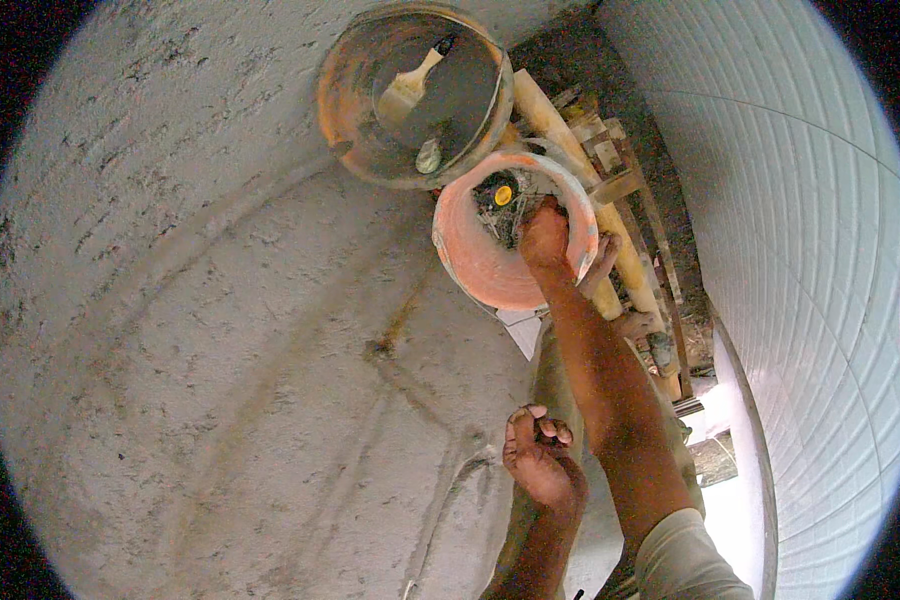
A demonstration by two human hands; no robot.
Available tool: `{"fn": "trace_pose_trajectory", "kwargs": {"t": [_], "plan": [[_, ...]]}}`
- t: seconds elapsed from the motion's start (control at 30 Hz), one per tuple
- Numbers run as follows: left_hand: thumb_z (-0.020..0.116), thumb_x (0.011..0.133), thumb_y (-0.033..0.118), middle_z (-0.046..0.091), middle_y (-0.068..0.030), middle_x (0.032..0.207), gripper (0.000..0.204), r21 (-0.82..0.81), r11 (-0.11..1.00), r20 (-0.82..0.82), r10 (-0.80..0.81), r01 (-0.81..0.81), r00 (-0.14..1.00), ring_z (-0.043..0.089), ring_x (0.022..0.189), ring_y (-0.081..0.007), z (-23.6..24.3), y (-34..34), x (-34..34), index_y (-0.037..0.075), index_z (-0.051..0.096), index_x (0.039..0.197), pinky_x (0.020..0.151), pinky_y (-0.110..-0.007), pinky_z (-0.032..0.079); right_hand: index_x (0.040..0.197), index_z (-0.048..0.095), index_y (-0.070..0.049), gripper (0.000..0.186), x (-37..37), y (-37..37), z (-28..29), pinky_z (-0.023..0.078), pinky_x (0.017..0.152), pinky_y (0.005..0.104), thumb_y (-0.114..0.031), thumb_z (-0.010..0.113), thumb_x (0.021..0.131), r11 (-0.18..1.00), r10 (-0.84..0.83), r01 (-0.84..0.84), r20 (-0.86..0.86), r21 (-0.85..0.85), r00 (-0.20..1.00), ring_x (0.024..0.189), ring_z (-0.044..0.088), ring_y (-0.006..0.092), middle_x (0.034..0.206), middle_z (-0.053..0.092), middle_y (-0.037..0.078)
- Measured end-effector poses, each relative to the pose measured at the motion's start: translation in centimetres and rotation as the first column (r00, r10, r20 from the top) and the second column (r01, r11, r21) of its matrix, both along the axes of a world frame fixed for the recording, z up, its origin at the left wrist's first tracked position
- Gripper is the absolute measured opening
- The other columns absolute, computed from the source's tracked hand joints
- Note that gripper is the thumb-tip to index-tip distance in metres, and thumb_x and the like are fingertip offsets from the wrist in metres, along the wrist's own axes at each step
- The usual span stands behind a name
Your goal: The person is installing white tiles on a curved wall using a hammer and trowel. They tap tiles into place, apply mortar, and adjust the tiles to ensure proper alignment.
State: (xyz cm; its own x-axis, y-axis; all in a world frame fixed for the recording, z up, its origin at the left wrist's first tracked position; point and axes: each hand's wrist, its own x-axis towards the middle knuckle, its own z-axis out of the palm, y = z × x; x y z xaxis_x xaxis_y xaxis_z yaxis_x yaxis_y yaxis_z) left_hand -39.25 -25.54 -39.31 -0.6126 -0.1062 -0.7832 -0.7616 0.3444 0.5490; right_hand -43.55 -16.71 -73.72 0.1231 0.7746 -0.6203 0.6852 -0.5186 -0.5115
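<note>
My right hand (547, 238) reaches down into a pale orange bucket (470, 245). Its fingers are curled closed against the contents, and what they hold is hidden. Beside it in the bucket are a round yellow piece (503, 196) on something dark and a tangle of grey bits too small to make out. Nearer to me, my left hand (542, 462) hangs apart from the bucket, palm turned up and fingers curled in. Nothing shows in its grip.
Behind the bucket stands a wider basin (335, 110) holding a flat paintbrush (410, 88) and a small pale lump (429, 156). Yellowish poles (550, 115) and wood scraps (620, 187) lie to the right, beside a ribbed pale sheet wall (770, 200). Rough grey cement surface (220, 350) spreads leftward.
</note>
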Motion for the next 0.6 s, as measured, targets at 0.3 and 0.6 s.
{"fn": "trace_pose_trajectory", "kwargs": {"t": [0.3, 0.6], "plan": [[0.061, 0.098, 0.018, 0.054, -0.0016, 0.068, 0.017, -0.022, 0.999, 0.025, 0.030, -0.030, 0.999, 0.052, 0.060, -0.0118, -0.1, -0.1, 0.5, 0.005, 0.064, 0.088, 0.053, -0.027, 0.043, 0.107, 0.063, 0.002, 0.035, 0.4, -0.8, -2.7, 0.054, 0.086, 0.0515, -0.019, 0.073, 0.081, 0.995, 0.097, -0.097, 0.008, 0.019, 0.995, 0.097, 0.067, 0.0450, 0.100, 0.069, 0.027], [0.060, 0.099, 0.020, 0.052, -0.0013, 0.068, 0.017, -0.015, 0.999, 0.031, -0.039, 0.040, 0.999, 0.053, 0.062, -0.0123, -0.1, 0.1, 1.0, 0.006, 0.063, 0.089, 0.056, -0.028, 0.044, 0.106, 0.062, 0.003, 0.033, 0.7, -1.4, -0.4, 0.052, 0.084, 0.0519, -0.019, 0.071, 0.083, 1.000, -0.031, 0.031, -0.046, -0.005, 0.998, 0.096, 0.066, 0.0458, 0.098, 0.069, 0.027]]}}
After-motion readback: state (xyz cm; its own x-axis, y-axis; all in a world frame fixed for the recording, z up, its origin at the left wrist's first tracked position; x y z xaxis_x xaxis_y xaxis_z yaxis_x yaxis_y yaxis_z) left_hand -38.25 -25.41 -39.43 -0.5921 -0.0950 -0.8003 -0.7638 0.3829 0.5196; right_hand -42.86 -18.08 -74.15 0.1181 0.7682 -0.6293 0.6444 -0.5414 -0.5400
